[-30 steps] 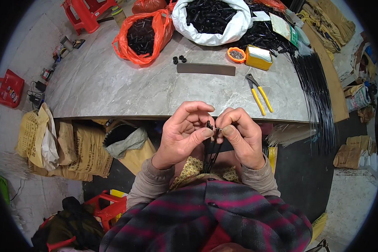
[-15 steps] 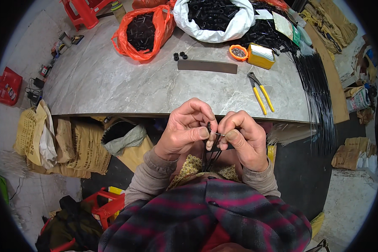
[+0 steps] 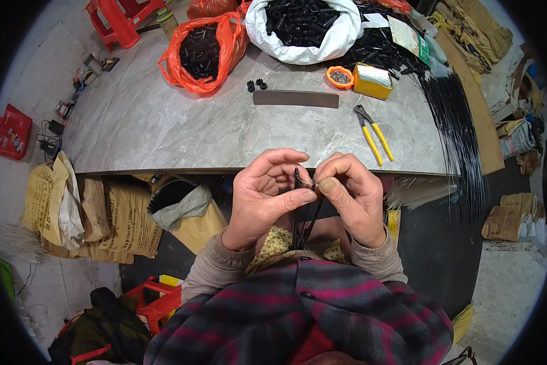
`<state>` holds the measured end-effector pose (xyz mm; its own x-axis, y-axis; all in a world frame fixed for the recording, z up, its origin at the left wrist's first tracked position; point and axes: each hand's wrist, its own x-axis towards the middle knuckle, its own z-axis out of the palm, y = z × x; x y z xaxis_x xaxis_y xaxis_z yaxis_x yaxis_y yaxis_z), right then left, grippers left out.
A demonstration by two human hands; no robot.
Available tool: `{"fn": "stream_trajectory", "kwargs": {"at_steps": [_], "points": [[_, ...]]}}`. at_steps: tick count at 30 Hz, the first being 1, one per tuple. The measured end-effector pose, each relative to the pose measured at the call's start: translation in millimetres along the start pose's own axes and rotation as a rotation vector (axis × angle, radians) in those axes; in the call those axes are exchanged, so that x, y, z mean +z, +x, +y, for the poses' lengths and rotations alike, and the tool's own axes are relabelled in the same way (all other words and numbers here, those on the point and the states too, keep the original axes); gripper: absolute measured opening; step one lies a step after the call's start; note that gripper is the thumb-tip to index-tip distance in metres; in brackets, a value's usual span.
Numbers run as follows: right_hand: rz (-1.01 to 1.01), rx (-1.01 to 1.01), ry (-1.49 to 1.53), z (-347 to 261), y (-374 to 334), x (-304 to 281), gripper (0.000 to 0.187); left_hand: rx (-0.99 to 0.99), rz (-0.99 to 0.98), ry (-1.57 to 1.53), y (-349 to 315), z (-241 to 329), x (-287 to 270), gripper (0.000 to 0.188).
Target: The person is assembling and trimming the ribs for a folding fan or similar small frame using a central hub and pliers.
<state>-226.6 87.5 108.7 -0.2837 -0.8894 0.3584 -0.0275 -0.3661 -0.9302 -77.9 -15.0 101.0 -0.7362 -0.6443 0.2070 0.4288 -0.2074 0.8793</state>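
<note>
Both hands are close together in front of the table's near edge, above my lap. My left hand [image 3: 267,198] curls around a thin black rod [image 3: 297,177], its thumb stretched toward the other hand. Between thumb and forefinger, my right hand [image 3: 353,193] pinches the end of a thin silvery wire [image 3: 308,183]. This short wire spans the gap from the rod's upper end to my right fingertips. More black strands [image 3: 308,224] hang below the hands toward my lap. How the wire joins the rod is too small to tell.
On the grey table [image 3: 182,134] lie yellow-handled pincers [image 3: 373,135], a flat dark bar [image 3: 296,98] and an orange dish [image 3: 340,77] of small metal bits beside a yellow box [image 3: 372,81]. Red [image 3: 215,79] and white [image 3: 304,56] bags hold black tubes. Long black strands [image 3: 454,134] overhang the right end.
My left thumb has slid right, toward my right fingertips, and the left fingers have loosened slightly. The right hand still pinches the wire. The whole view has shifted a little.
</note>
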Motion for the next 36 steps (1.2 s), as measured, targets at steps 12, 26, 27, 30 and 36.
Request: {"fn": "stream_trajectory", "kwargs": {"at_steps": [12,26,27,30,36], "points": [[-0.112,0.030,0.110,1.1,3.8,-13.2,0.010,-0.038,0.027,-0.017,-1.7,8.2,7.2,0.027],[-0.057,0.180,0.260,8.5,16.8,-14.5,0.016,0.031,-0.032,0.137,6.0,7.6,-2.2,0.017],[-0.054,0.179,0.257,9.7,18.3,-14.6,0.016,0.028,-0.027,0.174,7.6,7.1,-2.2,0.017],[-0.001,0.243,0.300,15.4,22.4,-16.3,0.018,0.010,-0.086,0.181,14.4,4.3,-7.5,0.014],[-0.032,0.128,0.188,32.2,36.6,-23.4,0.019,0.041,-0.141,0.260,26.3,0.4,-18.0,0.012]]}}
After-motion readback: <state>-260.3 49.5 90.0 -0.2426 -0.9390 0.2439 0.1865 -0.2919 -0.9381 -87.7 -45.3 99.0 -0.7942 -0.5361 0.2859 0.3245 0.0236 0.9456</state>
